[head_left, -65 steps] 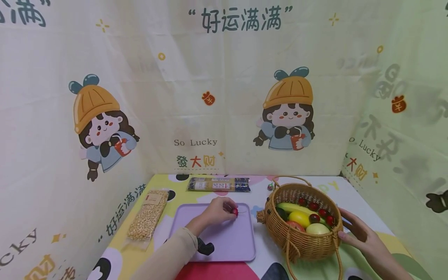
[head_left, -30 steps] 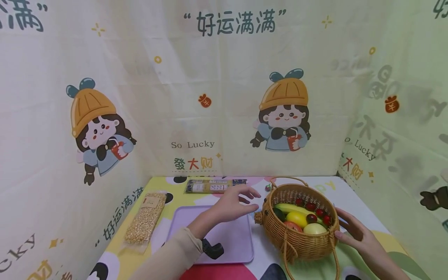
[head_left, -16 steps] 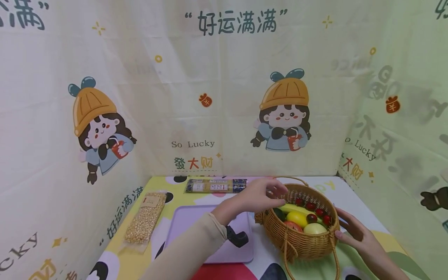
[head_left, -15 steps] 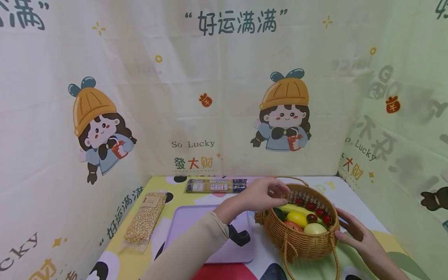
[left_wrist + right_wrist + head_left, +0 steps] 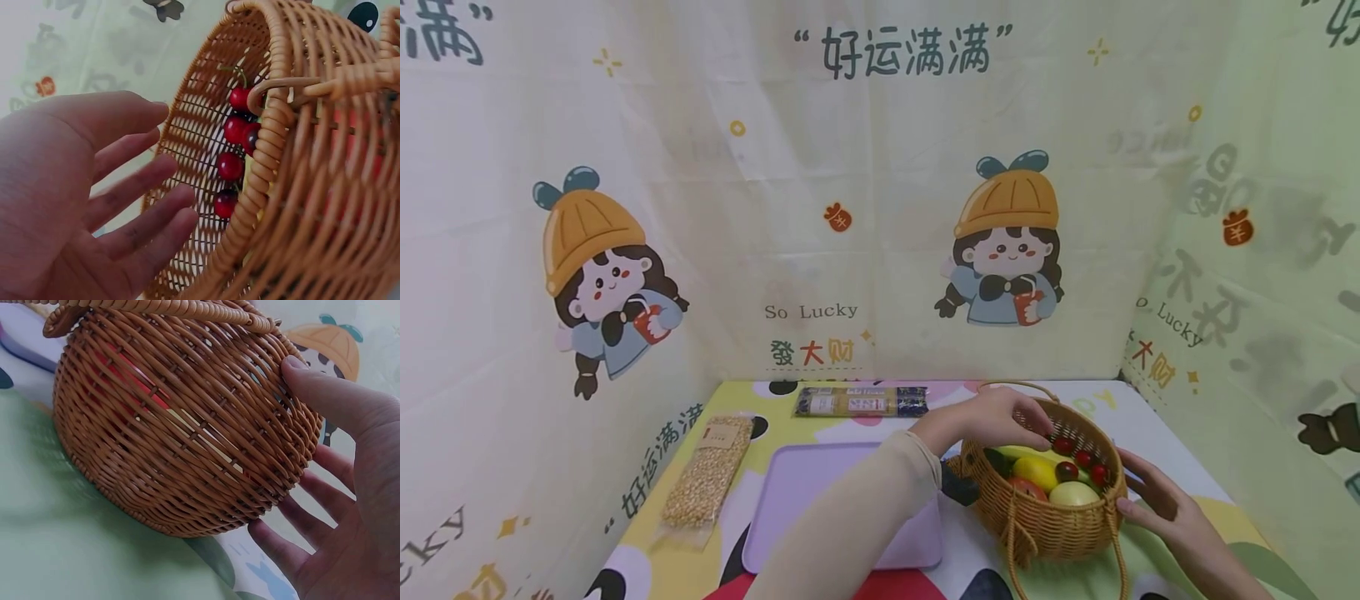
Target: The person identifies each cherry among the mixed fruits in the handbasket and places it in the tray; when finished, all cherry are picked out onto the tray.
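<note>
A wicker basket [image 5: 1060, 533] holds a yellow lemon-shaped fruit [image 5: 1036, 472], a pale green round fruit [image 5: 1073, 495], a red fruit [image 5: 1028, 488] and several cherries [image 5: 231, 167]. Over its far-left rim reaches my left hand [image 5: 992, 417], palm down. In the left wrist view those fingers are spread and loosely straight, just outside the basket's opening and apart from the cherries, holding nothing. My right hand [image 5: 1161, 496] rests against the basket's right end, thumb near the rim; in the right wrist view its fingers [image 5: 331, 487] lie extended along the wicker side.
Left of the basket lies a lilac tray [image 5: 805, 475], partly hidden by my left sleeve [image 5: 865, 517]. A bag of corn kernels [image 5: 707, 475] lies at the far left. Packs of dry noodles [image 5: 861, 402] lie at the back, before a printed curtain [image 5: 895, 208].
My left hand has gone right, from over the tray to over the basket. The small red cherry-like fruit it pinched in the oldest frame is out of sight. The right hand stays against the basket.
</note>
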The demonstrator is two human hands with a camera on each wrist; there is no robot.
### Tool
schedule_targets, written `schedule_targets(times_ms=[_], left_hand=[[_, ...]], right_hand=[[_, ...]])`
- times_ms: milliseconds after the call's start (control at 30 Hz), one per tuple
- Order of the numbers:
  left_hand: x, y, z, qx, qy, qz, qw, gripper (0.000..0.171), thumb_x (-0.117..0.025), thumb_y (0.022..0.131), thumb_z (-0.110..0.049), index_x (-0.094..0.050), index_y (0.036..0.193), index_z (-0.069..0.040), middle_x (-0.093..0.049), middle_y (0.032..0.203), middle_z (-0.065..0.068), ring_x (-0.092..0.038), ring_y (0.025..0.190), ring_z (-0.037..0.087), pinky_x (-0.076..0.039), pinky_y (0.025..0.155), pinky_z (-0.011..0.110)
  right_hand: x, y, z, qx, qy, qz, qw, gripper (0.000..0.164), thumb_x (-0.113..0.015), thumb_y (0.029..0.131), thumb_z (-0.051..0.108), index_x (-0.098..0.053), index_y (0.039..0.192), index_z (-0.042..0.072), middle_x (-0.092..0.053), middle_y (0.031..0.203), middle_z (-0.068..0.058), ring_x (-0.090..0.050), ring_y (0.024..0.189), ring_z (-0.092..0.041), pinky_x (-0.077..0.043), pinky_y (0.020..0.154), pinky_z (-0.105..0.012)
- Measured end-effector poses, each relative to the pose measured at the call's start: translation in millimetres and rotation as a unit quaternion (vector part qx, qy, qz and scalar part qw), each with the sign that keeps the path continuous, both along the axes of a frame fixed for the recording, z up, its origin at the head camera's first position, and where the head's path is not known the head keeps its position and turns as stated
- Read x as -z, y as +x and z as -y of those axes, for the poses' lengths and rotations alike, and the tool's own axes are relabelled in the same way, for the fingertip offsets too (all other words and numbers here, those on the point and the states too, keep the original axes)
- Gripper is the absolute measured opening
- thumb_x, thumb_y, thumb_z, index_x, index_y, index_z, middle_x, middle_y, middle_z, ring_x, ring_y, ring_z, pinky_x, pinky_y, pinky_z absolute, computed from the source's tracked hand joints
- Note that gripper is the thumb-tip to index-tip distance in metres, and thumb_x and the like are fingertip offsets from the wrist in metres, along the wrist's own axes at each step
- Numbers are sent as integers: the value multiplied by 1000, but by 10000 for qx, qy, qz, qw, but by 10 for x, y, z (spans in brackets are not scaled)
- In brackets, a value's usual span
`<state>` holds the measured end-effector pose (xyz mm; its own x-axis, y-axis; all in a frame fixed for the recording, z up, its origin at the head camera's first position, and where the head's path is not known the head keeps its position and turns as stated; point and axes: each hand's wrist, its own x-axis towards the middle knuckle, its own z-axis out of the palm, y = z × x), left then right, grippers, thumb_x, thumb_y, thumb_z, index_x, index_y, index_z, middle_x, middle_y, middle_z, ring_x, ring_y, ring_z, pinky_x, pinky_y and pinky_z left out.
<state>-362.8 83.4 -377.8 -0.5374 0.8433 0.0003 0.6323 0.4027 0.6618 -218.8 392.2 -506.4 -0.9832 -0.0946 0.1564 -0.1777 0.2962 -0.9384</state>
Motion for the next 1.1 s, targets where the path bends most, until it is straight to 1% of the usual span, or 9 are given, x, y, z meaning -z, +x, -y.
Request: schedule_targets(times_ms=[100, 167, 267, 367, 500, 667, 867, 933, 1100], left_hand=[[16, -19, -101, -94, -204, 440, 9988, 29, -80, 103, -35, -82, 129, -25, -75, 115, -19, -66, 106, -4, -56, 95, 17], [19, -28, -164, -166, -317, 780, 9963, 30, -80, 103, -33, -82, 131, -21, -77, 116, -16, -68, 104, 0, -58, 93, 19], [32, -37, -258, -286, -475, 1153, 9918, 30, -79, 103, -29, -81, 131, -17, -78, 116, -12, -72, 101, 7, -61, 90, 23], [69, -47, -352, -400, -549, 1327, 9888, 29, -79, 103, -27, -82, 130, -16, -77, 114, -11, -73, 101, 13, -62, 91, 27], [148, -50, -477, -557, -578, 1503, 9854, 26, -79, 103, -25, -83, 128, -16, -75, 107, -10, -74, 100, 17, -64, 92, 30], [225, -12, -615, -733, -735, 1506, 9831, 19, -80, 103, -22, -85, 120, -17, -74, 99, -9, -73, 96, 16, -63, 88, 28], [214, 99, -683, -831, -795, 1438, 9829, 18, -81, 102, -19, -85, 118, -14, -71, 97, -9, -66, 89, 13, -60, 83, 27], [230, 102, -708, -853, -869, 1409, 9825, 18, -81, 101, -19, -85, 118, -15, -72, 98, -9, -64, 87, 11, -59, 82, 26], [311, 66, -809, -923, -1158, 1210, 9815, 15, -83, 100, -24, -87, 114, -21, -72, 101, -11, -63, 86, 8, -56, 79, 24]], right_hand=[[2, 0, -4, 4, 9, 18, 10000, 68, -56, 115, 8, -27, 176, 11, -43, 152, 44, -46, 129, 28, -60, 93, -21], [1, -4, -6, 1, 18, 36, 10000, 68, -55, 115, 9, -26, 176, 11, -43, 152, 44, -46, 129, 28, -60, 93, -21], [-2, -4, -7, -3, 24, 75, 10000, 68, -55, 116, 11, -26, 177, 12, -43, 153, 43, -46, 129, 28, -60, 94, -22], [-2, 3, -6, -18, 34, 65, 10000, 68, -56, 116, 11, -26, 176, 11, -44, 153, 43, -46, 130, 27, -59, 94, -22], [-7, 19, -3, -29, 16, 36, 10000, 67, -55, 116, 11, -26, 176, 10, -44, 153, 42, -47, 130, 27, -60, 95, -22], [-7, 32, -20, 7, 2, 53, 10000, 67, -56, 116, 13, -26, 176, 11, -43, 153, 42, -46, 130, 28, -60, 95, -23], [32, 22, -34, -11, 20, 8, 10000, 67, -56, 116, 11, -26, 176, 11, -43, 154, 43, -45, 131, 27, -58, 95, -21], [33, 27, -29, -1, 33, 17, 10000, 67, -56, 116, 12, -27, 176, 12, -43, 154, 43, -45, 131, 28, -58, 95, -21], [41, 31, -28, 48, 26, 86, 9999, 67, -56, 116, 13, -27, 177, 13, -41, 154, 43, -44, 130, 28, -57, 95, -21]])
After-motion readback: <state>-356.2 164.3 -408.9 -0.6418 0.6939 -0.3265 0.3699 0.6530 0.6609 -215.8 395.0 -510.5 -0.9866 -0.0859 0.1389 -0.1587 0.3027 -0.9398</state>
